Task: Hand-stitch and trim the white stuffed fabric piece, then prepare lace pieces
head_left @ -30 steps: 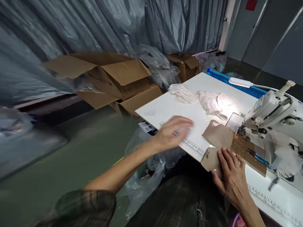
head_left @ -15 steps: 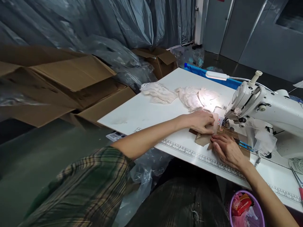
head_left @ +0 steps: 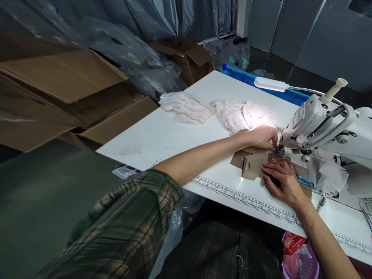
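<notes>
My left hand (head_left: 264, 137) is beside the needle area of the white sewing machine (head_left: 312, 120), its fingertips pinched together; what lies between them is too small to make out. Nearer to me, my right hand (head_left: 281, 180) rests with fingers spread on the brownish plate, at the right edge of a folded beige piece (head_left: 253, 166). Behind my left hand, a pile of pale lace pieces (head_left: 236, 114) lies under the lamp's glare. A second white lace pile (head_left: 186, 107) is to its left.
Cardboard boxes (head_left: 64, 77) stand left of the white table (head_left: 139, 135). A lamp (head_left: 270, 84) reaches over the table's back. A purple basket (head_left: 312, 265) is below the front edge, and white mesh fabric (head_left: 333, 174) hangs at the machine's right.
My left hand has moved away from the beige piece, back and right to the needle area. My right hand stays near the piece, its fingers now flatter. The view has shifted.
</notes>
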`<state>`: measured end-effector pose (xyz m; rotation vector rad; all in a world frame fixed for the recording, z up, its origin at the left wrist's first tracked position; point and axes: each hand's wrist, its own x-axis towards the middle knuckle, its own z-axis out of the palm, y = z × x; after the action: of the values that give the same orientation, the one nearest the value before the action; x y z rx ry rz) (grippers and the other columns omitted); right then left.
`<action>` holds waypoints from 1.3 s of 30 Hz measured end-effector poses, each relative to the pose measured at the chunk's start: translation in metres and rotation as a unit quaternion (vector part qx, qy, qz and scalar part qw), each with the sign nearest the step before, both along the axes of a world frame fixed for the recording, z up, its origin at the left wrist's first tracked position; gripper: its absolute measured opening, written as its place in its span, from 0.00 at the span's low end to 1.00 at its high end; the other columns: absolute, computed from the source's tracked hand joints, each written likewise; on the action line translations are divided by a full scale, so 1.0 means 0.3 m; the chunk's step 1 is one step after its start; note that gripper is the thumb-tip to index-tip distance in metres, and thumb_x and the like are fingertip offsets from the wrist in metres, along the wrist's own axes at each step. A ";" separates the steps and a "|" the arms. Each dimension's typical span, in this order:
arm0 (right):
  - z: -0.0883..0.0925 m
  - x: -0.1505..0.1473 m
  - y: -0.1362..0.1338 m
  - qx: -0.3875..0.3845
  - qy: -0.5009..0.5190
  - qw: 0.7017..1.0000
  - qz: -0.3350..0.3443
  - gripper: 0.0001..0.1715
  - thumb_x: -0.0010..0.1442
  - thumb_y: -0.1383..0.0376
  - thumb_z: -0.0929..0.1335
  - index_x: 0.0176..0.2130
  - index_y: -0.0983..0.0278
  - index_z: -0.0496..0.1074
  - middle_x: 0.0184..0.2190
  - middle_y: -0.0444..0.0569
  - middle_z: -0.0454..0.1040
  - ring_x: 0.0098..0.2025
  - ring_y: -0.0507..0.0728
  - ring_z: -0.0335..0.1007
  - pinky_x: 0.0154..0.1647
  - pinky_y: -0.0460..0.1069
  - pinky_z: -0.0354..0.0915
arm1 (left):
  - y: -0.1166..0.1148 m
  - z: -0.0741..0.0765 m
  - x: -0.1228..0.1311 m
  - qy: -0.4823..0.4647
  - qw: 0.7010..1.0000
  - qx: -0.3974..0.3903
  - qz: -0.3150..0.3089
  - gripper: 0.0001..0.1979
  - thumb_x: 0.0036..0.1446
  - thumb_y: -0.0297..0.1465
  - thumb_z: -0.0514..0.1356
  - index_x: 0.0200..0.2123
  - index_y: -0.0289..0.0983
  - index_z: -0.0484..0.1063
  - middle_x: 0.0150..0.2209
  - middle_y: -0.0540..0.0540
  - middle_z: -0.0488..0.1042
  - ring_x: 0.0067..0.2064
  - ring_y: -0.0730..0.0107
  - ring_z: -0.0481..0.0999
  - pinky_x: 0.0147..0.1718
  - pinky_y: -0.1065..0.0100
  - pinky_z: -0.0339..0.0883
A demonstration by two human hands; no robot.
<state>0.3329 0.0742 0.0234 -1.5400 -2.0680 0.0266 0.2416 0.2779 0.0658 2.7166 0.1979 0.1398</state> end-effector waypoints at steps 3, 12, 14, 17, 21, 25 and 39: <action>0.000 0.000 0.001 -0.007 0.000 1.000 -0.004 0.15 0.67 0.64 0.66 0.49 0.61 0.80 0.46 0.53 0.81 0.46 0.62 0.70 0.49 0.60 0.66 | -0.051 -0.010 -0.003 -0.002 0.995 0.097 -0.006 0.08 0.56 0.26 0.58 0.35 0.33 0.78 0.39 0.39 0.76 0.40 0.62 0.71 0.40 0.62 0.63; 0.001 -0.004 0.000 -0.002 -0.028 0.999 -0.045 0.17 0.67 0.64 0.64 0.48 0.60 0.80 0.45 0.52 0.81 0.47 0.63 0.70 0.48 0.60 0.64 | -0.134 -0.046 -0.019 0.031 0.979 0.193 0.055 0.14 0.53 0.17 0.50 0.30 0.34 0.73 0.29 0.38 0.71 0.42 0.55 0.67 0.38 0.57 0.60; -0.002 -0.003 0.000 -0.002 -0.043 0.997 -0.067 0.17 0.68 0.63 0.64 0.49 0.59 0.80 0.45 0.52 0.81 0.48 0.64 0.70 0.47 0.60 0.63 | -0.136 -0.050 -0.030 0.022 0.977 0.199 0.066 0.13 0.53 0.18 0.51 0.30 0.34 0.73 0.27 0.38 0.70 0.44 0.53 0.66 0.39 0.58 0.61; -0.008 -0.003 0.001 0.017 -0.069 0.991 -0.117 0.18 0.69 0.63 0.63 0.49 0.61 0.80 0.46 0.54 0.80 0.47 0.64 0.70 0.44 0.59 0.62 | -0.139 -0.055 -0.035 0.024 0.978 0.198 0.059 0.11 0.55 0.20 0.51 0.30 0.33 0.73 0.29 0.37 0.70 0.47 0.51 0.66 0.41 0.58 0.63; -0.013 -0.009 0.003 0.034 -0.099 0.982 -0.158 0.18 0.70 0.63 0.62 0.48 0.65 0.80 0.46 0.57 0.79 0.45 0.65 0.69 0.41 0.58 0.62 | -0.104 -0.062 -0.006 0.024 0.987 0.159 0.016 0.12 0.56 0.20 0.50 0.33 0.31 0.73 0.36 0.37 0.73 0.47 0.55 0.67 0.48 0.59 0.64; -0.016 -0.004 0.006 0.032 -0.095 0.984 -0.144 0.19 0.70 0.62 0.63 0.51 0.65 0.78 0.45 0.57 0.78 0.46 0.65 0.69 0.41 0.58 0.64 | -0.053 -0.071 0.016 -0.025 0.997 0.071 -0.012 0.15 0.54 0.20 0.50 0.43 0.31 0.72 0.51 0.36 0.70 0.51 0.63 0.68 0.49 0.66 0.67; -0.037 0.047 -0.014 0.012 -0.008 0.991 -0.134 0.20 0.62 0.67 0.64 0.48 0.57 0.81 0.42 0.54 0.72 0.43 0.61 0.70 0.47 0.58 0.73 | -0.068 -0.083 0.014 -0.045 0.996 0.061 0.037 0.15 0.51 0.19 0.52 0.40 0.29 0.74 0.47 0.34 0.68 0.49 0.59 0.68 0.44 0.64 0.70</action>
<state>0.3471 0.0701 0.0124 -1.7945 -1.8500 -0.1118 0.2458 0.2575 0.0408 2.8173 0.2733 0.3033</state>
